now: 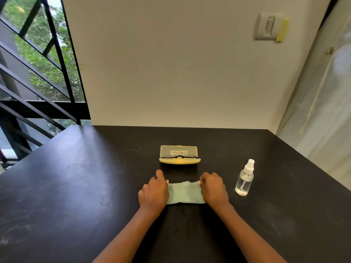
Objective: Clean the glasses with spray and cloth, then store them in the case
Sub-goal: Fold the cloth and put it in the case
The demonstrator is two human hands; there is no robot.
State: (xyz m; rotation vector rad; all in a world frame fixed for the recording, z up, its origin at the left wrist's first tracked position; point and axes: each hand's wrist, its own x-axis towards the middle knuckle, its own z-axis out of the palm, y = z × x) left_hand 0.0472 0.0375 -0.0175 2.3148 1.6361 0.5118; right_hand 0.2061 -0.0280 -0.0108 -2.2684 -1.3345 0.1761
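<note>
Left hand: your left hand (153,192) lies on the left end of the cloth (185,192), with the fingers curled down on its edge — it seems to pinch the corner, but the fingertips are partly hidden.
Right hand: your right hand (213,188) pinches the right far corner of the cloth between thumb and fingers.
Cloth: pale green, flat on the black table (76,186), stretched between both hands.
Glasses: the glasses (180,156) sit inside the open yellow case (179,157), just beyond the cloth, not touched.
Spray bottle: the spray bottle (245,179) stands upright, near your right hand, apart from it.
Step, as I judge: you prepare the cloth; glasses are not yet taken out.
Risk – bottle: if your right hand moves outward quickly, it can knock the bottle, because it is tall and narrow.
Risk – case: reaching forward carelessly may push the light case or close its lid on the frame.
Risk – lenses: a cloth dragged over the table may collect dust and scratch them.
</note>
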